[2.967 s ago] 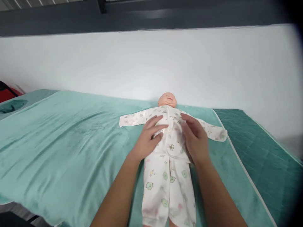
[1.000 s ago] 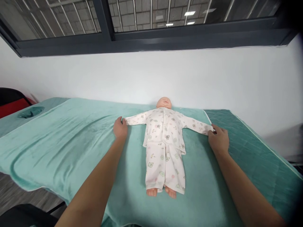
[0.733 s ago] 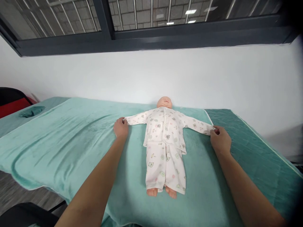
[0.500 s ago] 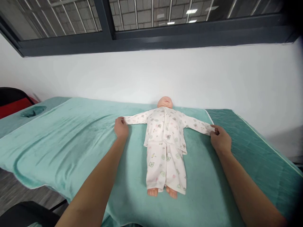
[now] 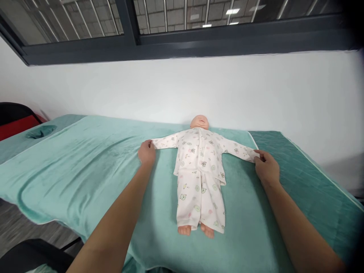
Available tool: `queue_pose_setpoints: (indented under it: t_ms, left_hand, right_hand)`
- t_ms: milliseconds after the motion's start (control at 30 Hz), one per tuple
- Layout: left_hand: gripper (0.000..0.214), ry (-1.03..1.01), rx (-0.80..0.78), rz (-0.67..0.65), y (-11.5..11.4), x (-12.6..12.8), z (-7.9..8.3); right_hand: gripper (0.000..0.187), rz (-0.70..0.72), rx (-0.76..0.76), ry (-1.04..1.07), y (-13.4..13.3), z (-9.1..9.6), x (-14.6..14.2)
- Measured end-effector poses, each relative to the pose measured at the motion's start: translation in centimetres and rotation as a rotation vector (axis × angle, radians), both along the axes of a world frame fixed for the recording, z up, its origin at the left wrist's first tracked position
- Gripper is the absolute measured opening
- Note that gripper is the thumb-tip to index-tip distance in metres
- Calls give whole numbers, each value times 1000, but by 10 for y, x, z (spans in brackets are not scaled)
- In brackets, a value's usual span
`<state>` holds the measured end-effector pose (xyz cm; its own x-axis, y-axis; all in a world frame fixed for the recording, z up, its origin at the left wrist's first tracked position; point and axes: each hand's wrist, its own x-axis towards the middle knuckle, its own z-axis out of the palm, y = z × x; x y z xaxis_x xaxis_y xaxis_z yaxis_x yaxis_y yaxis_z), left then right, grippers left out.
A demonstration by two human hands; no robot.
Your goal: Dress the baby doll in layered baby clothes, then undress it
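A baby doll lies on its back, feet toward me, dressed in a white printed long-sleeved top and matching trousers. Its arms are stretched out to both sides inside the sleeves. My left hand is closed on the end of the left-side sleeve. On the other side, my right hand pinches the cuff of the right-side sleeve. Neither doll hand shows. Its bare feet stick out below the trouser legs.
Beneath the doll, a light green blanket covers a bed with a darker green cover. A white wall and a dark window frame rise behind. Black seats stand at the left, one with a red part.
The whole view has shifted slightly. Both hands keep their hold on the sleeve ends, and the doll lies in the same pose.
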<state>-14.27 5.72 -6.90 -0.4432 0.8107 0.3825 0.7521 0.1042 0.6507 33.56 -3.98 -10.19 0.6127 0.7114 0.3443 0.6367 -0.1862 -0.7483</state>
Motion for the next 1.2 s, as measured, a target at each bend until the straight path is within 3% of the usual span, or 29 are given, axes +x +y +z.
queue_pose_setpoints:
  t_ms: [633, 867, 967, 1033, 1200]
  left_hand:
    - [26, -27, 30, 21, 0, 1, -2]
    - [31, -42, 83, -4, -12, 6, 7]
    - [32, -89, 136, -41, -33, 10, 11]
    - [29, -168, 168, -82, -60, 16, 10]
    - [19, -372, 96, -240, -161, 40, -1]
  right_hand:
    - [41, -63, 47, -12, -4, 7, -5]
    - [33, -67, 82, -70, -4, 7, -4]
    - [29, -43, 98, -100, -7, 7, -3]
    - [27, -35, 117, -131, -8, 8, -4]
    - [24, 40, 188, -259, -18, 14, -23]
